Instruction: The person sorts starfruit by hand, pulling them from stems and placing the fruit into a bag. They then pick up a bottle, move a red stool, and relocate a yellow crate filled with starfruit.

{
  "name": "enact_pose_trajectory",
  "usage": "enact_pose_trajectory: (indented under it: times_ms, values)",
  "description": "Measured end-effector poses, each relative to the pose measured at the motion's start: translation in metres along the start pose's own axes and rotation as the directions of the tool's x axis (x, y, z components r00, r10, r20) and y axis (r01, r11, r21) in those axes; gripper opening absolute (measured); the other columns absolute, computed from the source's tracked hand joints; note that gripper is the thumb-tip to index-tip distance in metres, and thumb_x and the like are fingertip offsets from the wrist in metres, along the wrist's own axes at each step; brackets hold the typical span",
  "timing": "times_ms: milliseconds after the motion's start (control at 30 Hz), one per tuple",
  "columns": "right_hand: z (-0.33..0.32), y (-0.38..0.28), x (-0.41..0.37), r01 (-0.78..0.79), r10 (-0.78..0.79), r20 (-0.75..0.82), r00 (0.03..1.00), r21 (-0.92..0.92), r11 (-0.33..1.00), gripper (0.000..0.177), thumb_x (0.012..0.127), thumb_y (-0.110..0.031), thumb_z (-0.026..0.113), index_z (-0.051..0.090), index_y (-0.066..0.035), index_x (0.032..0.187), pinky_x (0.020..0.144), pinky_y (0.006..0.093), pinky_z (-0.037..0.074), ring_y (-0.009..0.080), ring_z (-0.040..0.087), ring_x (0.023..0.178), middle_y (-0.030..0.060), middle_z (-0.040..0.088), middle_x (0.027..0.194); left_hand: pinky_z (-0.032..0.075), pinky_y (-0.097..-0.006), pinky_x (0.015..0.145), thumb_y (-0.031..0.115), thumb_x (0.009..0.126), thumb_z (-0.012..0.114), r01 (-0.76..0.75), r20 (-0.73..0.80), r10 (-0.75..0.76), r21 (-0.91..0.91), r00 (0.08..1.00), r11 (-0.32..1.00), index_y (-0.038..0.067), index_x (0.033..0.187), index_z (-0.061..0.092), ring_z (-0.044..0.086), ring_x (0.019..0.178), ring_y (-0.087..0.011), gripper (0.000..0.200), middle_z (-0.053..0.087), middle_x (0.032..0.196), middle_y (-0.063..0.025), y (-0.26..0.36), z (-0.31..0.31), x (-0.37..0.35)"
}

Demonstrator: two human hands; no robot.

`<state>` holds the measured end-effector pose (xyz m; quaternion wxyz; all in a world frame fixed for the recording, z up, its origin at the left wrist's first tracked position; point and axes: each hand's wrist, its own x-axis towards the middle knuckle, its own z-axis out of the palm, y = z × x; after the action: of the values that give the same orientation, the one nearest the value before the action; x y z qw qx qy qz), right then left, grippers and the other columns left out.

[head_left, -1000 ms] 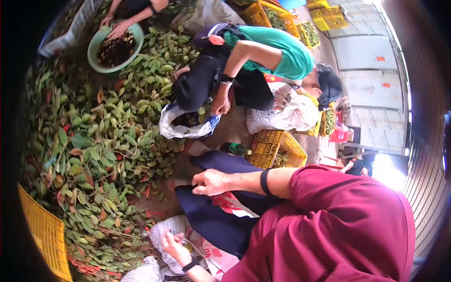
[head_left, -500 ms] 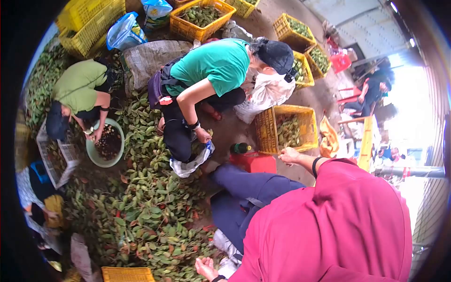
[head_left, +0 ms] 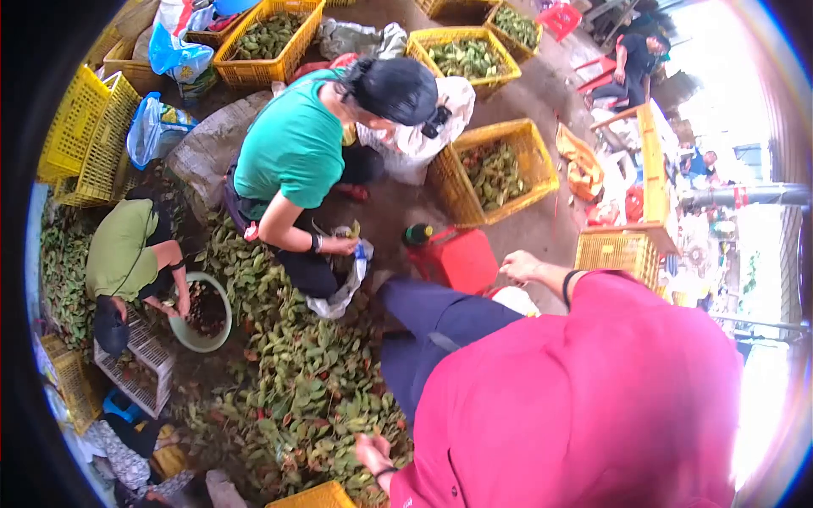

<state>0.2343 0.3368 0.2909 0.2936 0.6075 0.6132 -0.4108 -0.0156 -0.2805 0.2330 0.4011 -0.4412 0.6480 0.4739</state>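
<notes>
Left-hand grip point(head_left: 373, 453), bottom centre of frame: fingers spread low on the edge of the pile of green pods and leaves point(head_left: 313, 381). Can't tell if anything is in the palm. The pile runs from that hand toward the upper left, long axis roughly bottom to centre-left of frame. The fingers point into it, so the left hand is in contact range. A yellow crate corner point(head_left: 315, 497) sits just beside it at the bottom edge.

Right-hand grip point(head_left: 518, 267), centre right: fingers loosely bent, nothing visible in it, held in the air. It is near the red container point(head_left: 457, 258), which is just to its left, with a green-capped bottle point(head_left: 417, 234) touching that container's far side. A small yellow crate point(head_left: 618, 251) is near on its right. This hand is well apart from the pile, with a navy trouser leg point(head_left: 432, 326) between them.

Rest, left to right:
- A person in an olive shirt point(head_left: 127, 250) has a hand in a green basin point(head_left: 196, 339).
- A person in a teal shirt point(head_left: 292, 144) crouches over a white bag point(head_left: 343, 288).
- A pod-filled crate point(head_left: 449, 190) is upper centre.
</notes>
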Motion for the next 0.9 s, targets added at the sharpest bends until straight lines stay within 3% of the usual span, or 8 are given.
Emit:
enact_pose_trajectory:
  times_ms: [67,200,367,533,700,767,800,900]
  values:
    - [0.005,0.014,-0.035,-0.153,0.152,0.014,0.988,0.073,0.986,0.023,0.094,-0.020,0.060,0.066,0.000,0.105,0.053,0.0348,0.058,0.0191,0.067,0.060,0.0106,0.068,0.078,0.053,-0.0300,0.054,0.038,0.101,0.056,-0.239,-0.100,0.237,-0.010,0.966,0.971,0.010,0.083,0.058,0.061,0.061,-0.0162,0.033,0.060,0.069,-0.0021,0.064,-0.002,-0.002]
    - [0.036,0.088,-0.071,-0.232,0.241,-0.008,0.971,0.230,0.945,0.020,0.094,-0.019,0.059,0.067,0.000,0.100,0.052,0.0353,0.058,0.0203,0.067,0.058,0.0111,0.068,0.077,0.056,-0.0368,0.074,0.037,0.098,0.061,-0.303,0.021,0.302,0.075,0.953,0.950,0.008,0.125,0.053,0.064,0.084,-0.0224,0.040,0.064,0.101,-0.0083,0.164,-0.004,0.009]
    - [0.072,0.136,-0.113,-0.263,0.280,-0.002,0.960,0.333,0.905,0.016,0.094,-0.017,0.059,0.067,-0.003,0.091,0.049,0.0342,0.056,0.0194,0.065,0.054,0.0083,0.065,0.069,0.056,-0.0380,0.076,0.035,0.097,0.064,-0.333,0.123,0.316,0.166,0.941,0.928,0.005,0.125,0.053,0.065,0.088,-0.0255,0.043,0.065,0.105,-0.0120,0.205,0.015,0.022]
    - [0.074,0.130,-0.095,-0.248,0.269,-0.018,0.963,0.332,0.910,0.014,0.092,-0.015,0.059,0.067,-0.003,0.093,0.048,0.0337,0.055,0.0188,0.065,0.055,0.0094,0.065,0.072,0.056,-0.0400,0.077,0.035,0.096,0.063,-0.289,0.114,0.271,0.202,0.956,0.936,0.007,0.111,0.056,0.065,0.084,-0.0231,0.032,0.066,0.094,-0.0078,0.162,0.030,-0.020]
    - [0.070,0.092,-0.010,-0.078,0.078,-0.001,0.997,0.128,0.989,0.027,0.091,-0.022,0.063,0.066,0.001,0.105,0.060,0.0345,0.059,0.0211,0.070,0.066,0.0129,0.070,0.087,0.046,-0.0298,0.046,0.024,0.096,0.059,-0.273,0.240,0.175,0.476,0.955,0.836,0.010,0.084,0.052,0.055,0.050,-0.0166,0.020,0.058,0.063,-0.0065,0.069,0.014,-0.029]
    - [0.071,0.045,0.026,0.015,-0.003,-0.174,0.985,0.068,0.998,0.034,0.089,-0.026,0.065,0.065,-0.002,0.112,0.075,0.0410,0.058,0.0262,0.070,0.084,0.0164,0.070,0.097,0.041,-0.0295,0.040,0.019,0.094,0.056,0.031,0.308,-0.100,0.219,0.946,0.975,0.009,0.080,0.053,0.054,0.049,-0.0170,0.018,0.059,0.065,-0.0074,0.031,-0.005,-0.016]
    - [0.086,0.038,0.055,0.136,-0.154,-0.232,0.960,-0.095,0.986,0.037,0.088,-0.029,0.066,0.064,-0.003,0.116,0.085,0.0443,0.056,0.0285,0.070,0.096,0.0184,0.070,0.105,0.040,-0.0303,0.040,0.019,0.092,0.054,0.096,-0.035,-0.089,0.319,0.995,0.943,0.009,0.077,0.053,0.054,0.048,-0.0180,0.018,0.058,0.064,-0.0076,0.016,0.016,-0.034]
    - [0.105,-0.019,0.111,0.223,-0.264,-0.162,0.951,-0.235,0.946,0.039,0.085,-0.027,0.067,0.062,-0.006,0.117,0.099,0.0460,0.047,0.0350,0.058,0.117,0.0193,0.063,0.118,0.042,-0.0340,0.043,0.022,0.096,0.054,0.116,-0.111,-0.064,0.572,0.992,0.812,0.007,0.080,0.059,0.054,0.049,-0.0191,0.022,0.057,0.063,-0.0050,-0.027,-0.010,-0.027]
